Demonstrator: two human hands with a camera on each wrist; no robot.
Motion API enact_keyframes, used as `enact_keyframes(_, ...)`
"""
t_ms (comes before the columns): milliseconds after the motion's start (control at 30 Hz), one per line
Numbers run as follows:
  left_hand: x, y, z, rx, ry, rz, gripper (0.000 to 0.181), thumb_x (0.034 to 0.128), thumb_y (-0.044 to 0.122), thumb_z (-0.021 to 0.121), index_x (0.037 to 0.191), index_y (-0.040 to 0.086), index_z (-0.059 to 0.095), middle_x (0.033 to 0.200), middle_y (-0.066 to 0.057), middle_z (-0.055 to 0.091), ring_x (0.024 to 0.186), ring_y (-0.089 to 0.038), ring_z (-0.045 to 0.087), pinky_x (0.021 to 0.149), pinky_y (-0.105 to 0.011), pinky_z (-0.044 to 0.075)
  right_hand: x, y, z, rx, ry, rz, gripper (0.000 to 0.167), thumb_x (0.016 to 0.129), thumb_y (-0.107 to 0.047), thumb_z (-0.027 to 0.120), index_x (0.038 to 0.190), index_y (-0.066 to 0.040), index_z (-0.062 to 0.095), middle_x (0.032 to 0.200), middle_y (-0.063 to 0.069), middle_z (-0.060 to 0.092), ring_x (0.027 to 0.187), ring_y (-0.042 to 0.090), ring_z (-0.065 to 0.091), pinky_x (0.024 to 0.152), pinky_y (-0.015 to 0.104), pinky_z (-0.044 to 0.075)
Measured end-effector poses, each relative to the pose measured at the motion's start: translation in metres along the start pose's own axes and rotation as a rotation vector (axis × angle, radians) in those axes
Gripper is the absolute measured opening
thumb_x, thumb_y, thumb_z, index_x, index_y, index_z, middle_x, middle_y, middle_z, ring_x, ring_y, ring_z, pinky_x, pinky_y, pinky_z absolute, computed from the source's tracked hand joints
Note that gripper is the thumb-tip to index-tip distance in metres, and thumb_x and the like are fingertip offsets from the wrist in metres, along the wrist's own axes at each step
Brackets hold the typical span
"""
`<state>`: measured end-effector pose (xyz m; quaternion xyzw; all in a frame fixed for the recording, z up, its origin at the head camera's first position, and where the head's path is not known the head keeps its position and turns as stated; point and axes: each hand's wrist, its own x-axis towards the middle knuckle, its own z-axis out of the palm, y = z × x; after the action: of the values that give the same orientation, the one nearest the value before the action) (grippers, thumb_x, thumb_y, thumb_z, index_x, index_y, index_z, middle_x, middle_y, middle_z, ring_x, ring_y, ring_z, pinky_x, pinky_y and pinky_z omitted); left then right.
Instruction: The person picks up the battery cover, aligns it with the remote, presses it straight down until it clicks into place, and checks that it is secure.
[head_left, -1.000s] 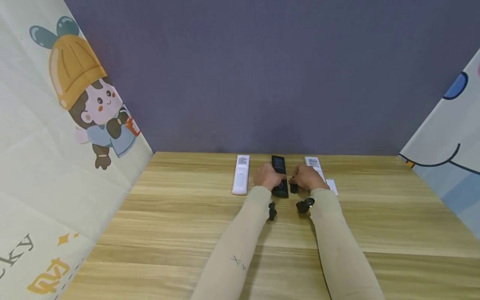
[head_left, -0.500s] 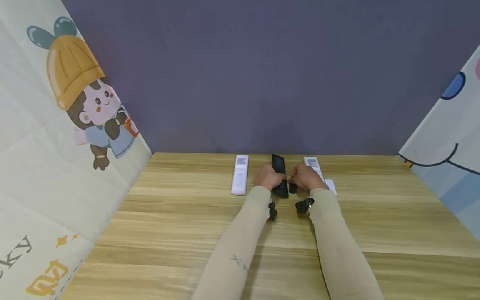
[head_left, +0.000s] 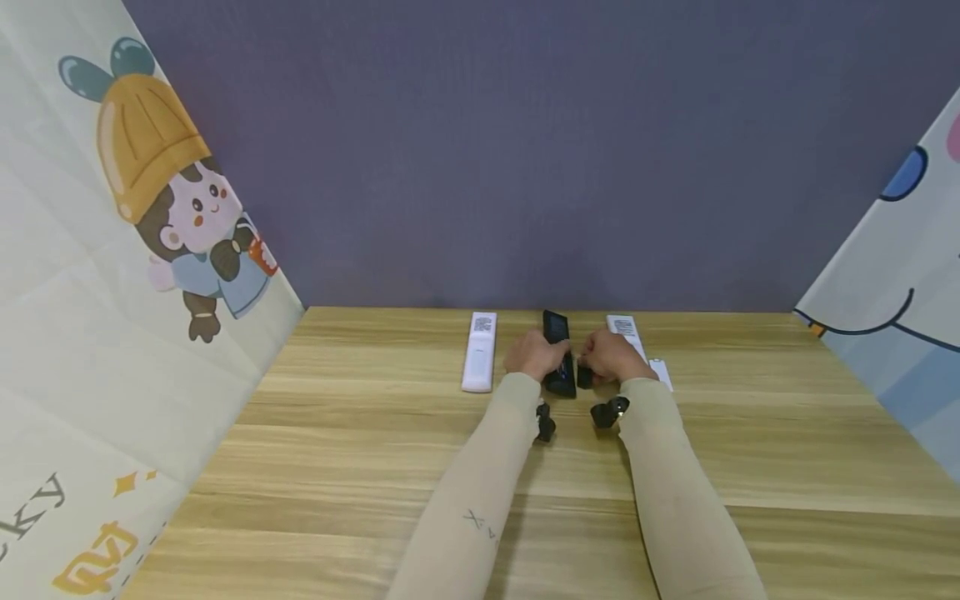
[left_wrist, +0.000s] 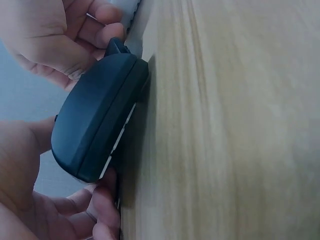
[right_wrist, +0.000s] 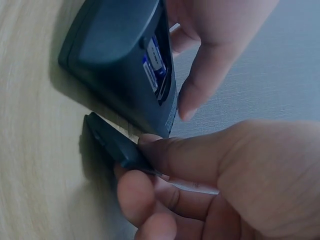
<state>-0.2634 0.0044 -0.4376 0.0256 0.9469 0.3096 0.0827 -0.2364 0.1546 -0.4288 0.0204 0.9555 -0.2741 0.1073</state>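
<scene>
My left hand (head_left: 534, 354) grips a black remote control (head_left: 559, 385), thumb on its back and fingers under its left edge. The remote lies face down, tilted with that edge lifted off the table. In the right wrist view its battery compartment is uncovered, with blue-and-silver batteries (right_wrist: 155, 57) inside. Close beside it, my right hand (head_left: 612, 357) pinches a small black battery cover (right_wrist: 117, 145) between thumb and fingers. The cover is apart from the compartment. From the left wrist view, the rounded end of the remote (left_wrist: 95, 115) stands between both hands.
To the left, a white remote control (head_left: 480, 352) lies back up. Another white remote (head_left: 624, 327) lies partly behind my right hand, with a white battery cover (head_left: 662, 373) near it. A dark panel (head_left: 540, 167) rises at the back of the wooden table (head_left: 337, 467).
The black remote has gone from lying flat to tilted, its left edge raised by my left hand. My left thumb has slid slightly on its back. The right hand keeps the cover, nearly still.
</scene>
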Motion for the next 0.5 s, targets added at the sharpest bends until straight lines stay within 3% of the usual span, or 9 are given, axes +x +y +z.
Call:
enact_keyframes(133, -0.0023, -0.0005, -0.0033, -0.013, 0.001, 0.012, 0.052, 0.101, 0.057, 0.053, 0.089, 0.011, 0.074, 0.069, -0.004, 0.06, 0.057, -0.018, 0.052, 0.049, -0.032, 0.034, -0.0002, -0.0014, -0.0002, 0.017, -0.003, -0.001, 0.023, 0.103, -0.017, 0.059, 0.083, -0.006, 0.063, 0.064, 0.003, 0.062, 0.058, 0.015, 0.06, 0.061, 0.029, 0.047)
enact_keyframes(233, -0.0048, 0.0002, -0.0059, 0.011, 0.027, 0.011, 0.05, 0.1033, 0.054, 0.049, 0.107, 0.012, 0.075, 0.092, -0.007, 0.073, 0.075, -0.021, 0.064, 0.06, -0.035, 0.046, 0.0004, -0.0014, -0.0006, 0.029, -0.004, 0.005, 0.017, 0.103, -0.016, 0.059, 0.096, -0.003, 0.068, 0.072, 0.006, 0.066, 0.061, 0.016, 0.063, 0.063, 0.03, 0.05)
enact_keyframes(333, -0.0057, 0.0012, -0.0065, 0.04, 0.037, 0.005, 0.049, 0.1047, 0.052, 0.047, 0.12, 0.014, 0.073, 0.113, -0.009, 0.075, 0.094, -0.024, 0.07, 0.073, -0.039, 0.053, 0.0006, -0.0013, -0.0005, 0.036, -0.001, 0.007, 0.017, 0.103, -0.015, 0.059, 0.104, -0.001, 0.069, 0.077, 0.009, 0.069, 0.062, 0.016, 0.064, 0.065, 0.03, 0.052)
enact_keyframes(500, -0.0053, 0.0024, -0.0059, 0.051, 0.027, -0.012, 0.047, 0.1056, 0.049, 0.048, 0.118, 0.013, 0.074, 0.116, -0.009, 0.075, 0.097, -0.025, 0.071, 0.077, -0.041, 0.056, 0.001, -0.0002, 0.0004, 0.029, 0.029, -0.014, 0.017, 0.101, -0.014, 0.06, 0.104, 0.001, 0.069, 0.077, 0.01, 0.07, 0.061, 0.015, 0.064, 0.063, 0.029, 0.053)
